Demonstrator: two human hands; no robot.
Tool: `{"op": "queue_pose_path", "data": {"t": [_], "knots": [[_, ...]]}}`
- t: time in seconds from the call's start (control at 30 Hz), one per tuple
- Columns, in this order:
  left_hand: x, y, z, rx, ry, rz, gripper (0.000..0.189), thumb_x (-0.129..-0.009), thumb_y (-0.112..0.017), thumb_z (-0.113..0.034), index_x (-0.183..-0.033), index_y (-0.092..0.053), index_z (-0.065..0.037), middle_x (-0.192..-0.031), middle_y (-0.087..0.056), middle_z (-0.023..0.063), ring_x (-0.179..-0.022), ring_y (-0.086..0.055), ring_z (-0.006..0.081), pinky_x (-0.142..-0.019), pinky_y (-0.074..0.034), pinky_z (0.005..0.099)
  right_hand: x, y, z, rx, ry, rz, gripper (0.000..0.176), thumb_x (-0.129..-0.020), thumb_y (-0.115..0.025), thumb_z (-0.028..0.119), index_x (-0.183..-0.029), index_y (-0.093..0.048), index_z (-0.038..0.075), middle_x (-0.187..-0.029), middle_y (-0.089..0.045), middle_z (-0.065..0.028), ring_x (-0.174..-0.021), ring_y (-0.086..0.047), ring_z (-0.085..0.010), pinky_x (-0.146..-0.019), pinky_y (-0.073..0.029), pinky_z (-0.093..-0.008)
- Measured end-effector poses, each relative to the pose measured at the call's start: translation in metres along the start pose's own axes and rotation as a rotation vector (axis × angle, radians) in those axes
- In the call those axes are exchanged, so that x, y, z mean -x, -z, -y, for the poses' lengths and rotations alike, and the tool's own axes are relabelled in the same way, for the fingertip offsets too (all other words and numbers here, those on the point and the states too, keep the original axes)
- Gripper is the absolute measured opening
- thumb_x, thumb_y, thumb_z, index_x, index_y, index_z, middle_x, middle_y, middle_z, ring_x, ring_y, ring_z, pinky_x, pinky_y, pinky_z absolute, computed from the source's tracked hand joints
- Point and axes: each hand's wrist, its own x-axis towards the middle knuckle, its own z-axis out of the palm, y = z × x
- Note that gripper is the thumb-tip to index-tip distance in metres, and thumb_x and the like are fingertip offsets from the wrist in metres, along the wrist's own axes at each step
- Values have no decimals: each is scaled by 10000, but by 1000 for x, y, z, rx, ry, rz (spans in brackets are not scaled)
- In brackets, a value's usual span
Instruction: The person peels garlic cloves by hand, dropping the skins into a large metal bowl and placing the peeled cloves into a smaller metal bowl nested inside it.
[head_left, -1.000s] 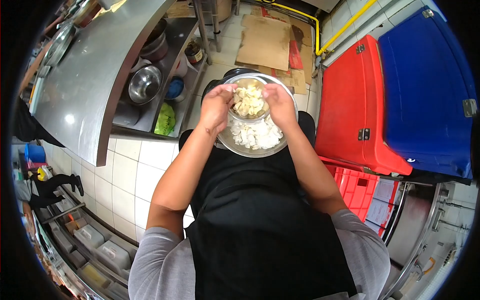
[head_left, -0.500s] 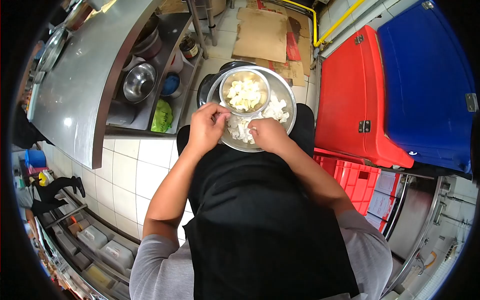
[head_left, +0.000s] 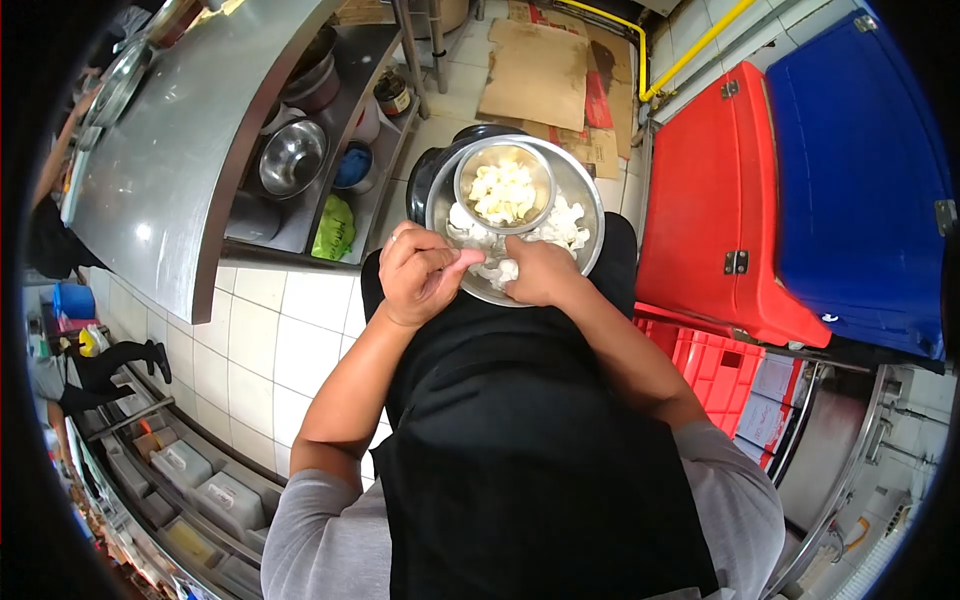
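A large steel bowl (head_left: 594, 240) rests on my lap, holding white garlic (head_left: 565, 225) in its papery skin. Inside it sits a smaller steel bowl (head_left: 548, 200) filled with pale yellow peeled garlic cloves (head_left: 502, 192). My left hand (head_left: 422, 275) is over the bowl's left rim, fingers curled and thumb pointing toward the other hand; whatever it pinches is too small to make out. Low in the large bowl, my right hand (head_left: 545, 272) is closed at the front, with a white piece of garlic (head_left: 508, 270) at its fingertips.
On the left stands a steel table (head_left: 160, 170) with a lower shelf carrying a steel bowl (head_left: 293, 158) and a green bag (head_left: 334, 228). Red (head_left: 705, 200) and blue (head_left: 860, 190) lidded boxes flank the right, above a red crate (head_left: 715, 365). Flattened cardboard (head_left: 535, 75) lies ahead. Another person's legs (head_left: 110, 375) show far left.
The view has shifted slightly, moving the bowls a little right. My left hand has turned, its thumb now extended toward my right hand. My right hand stays at the bowl's near side.
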Motion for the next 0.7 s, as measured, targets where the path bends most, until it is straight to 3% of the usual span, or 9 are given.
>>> {"op": "queue_pose_path", "data": {"t": [0.13, 0.23, 0.27, 0.3, 0.33, 0.43, 0.5, 0.57, 0.7], "knots": [[8, -4, 7, 27, 50, 84, 287, -772, -944, -94, -885, -681, -83, -853, -670, 56, -721, -624, 269, -662, -477, 375, 6, -2, -15, -96, 73, -59, 484, -782, -812, 253, -1192, -637, 64, -1082, -762, -213, -1072, -734, -423, -918, -575, -524], [20, -10, 8, -110, 259, 567, 108, -919, -796, -205, -920, -756, -105, -898, -717, 64, -925, -659, 298, -892, -465, 436, 9, -2, -24, -310, 123, -148, 482, -771, -855, 235, -1152, -618, 61, -1038, -750, -210, -1017, -730, -431, -871, -572, -507], [26, -9, 6, -105, 260, 569, 108, -919, -796, -205, -920, -756, -105, -898, -717, 64, -925, -659, 298, -892, -465, 436, 9, -4, -29, -449, 157, -218, 482, -764, -876, 218, -1132, -606, 60, -1022, -743, -208, -986, -726, -437, -846, -570, -496], [32, -5, 6, -132, 267, 768, 111, -918, -796, -210, -900, -761, -106, -892, -718, 66, -924, -664, 299, -893, -468, 437, 9, -8, -29, -477, 259, -407, 487, -772, -907, 119, -1122, -574, 56, -961, -702, -129, -789, -701, -282, -729, -554, -383], [37, -2, 6, -159, 271, 969, 118, -917, -797, -215, -881, -766, -106, -887, -719, 67, -923, -669, 301, -894, -471, 439, 10, -9, -32, -478, 253, -408, 487, -772, -907, 119, -1122, -574, 56, -961, -702, -129, -789, -701, -282, -729, -554, -383], [40, -1, 7, -124, 334, 933, 133, -952, -767, -217, -901, -788, -96, -892, -729, 77, -906, -693, 292, -892, -489, 428, 14, -5, -33, -823, 177, -407, 435, -860, -842, -15, -1186, -559, 40, -1032, -692, -67, -709, -594, -35, -620, -478, -247], [39, -6, 6, -119, 379, 912, 147, -976, -758, -221, -944, -798, -83, -901, -739, 78, -879, -708, 261, -877, -509, 409, 8, -14, -36, -1001, 216, -410, 418, -880, -823, -36, -1195, -557, 31, -1048, -693, -67, -728, -603, -42, -638, -489, -243], [38, -22, -1, 298, 981, 576, 242, -1069, -690, -254, -1139, -772, -37, -964, -760, 68, -836, -709, 161, -817, -551, 334, 2, -22, -37, -1179, 259, -407, 401, -900, -805, -56, -1204, -555, 22, -1064, -695, -67, -746, -613, -49, -657, -500, -238], [32, -44, 6, 762, 1348, 454, 353, -1160, -556, -284, -1395, -639, -34, -1110, -738, 46, -900, -702, 127, -825, -567, 301, -1, -22, -18, -1333, 382, -384, 353, -958, -747, -58, -1275, -597, -17, -1110, -705, -61, -815, -667, -68, -738, -548, -231]]}}
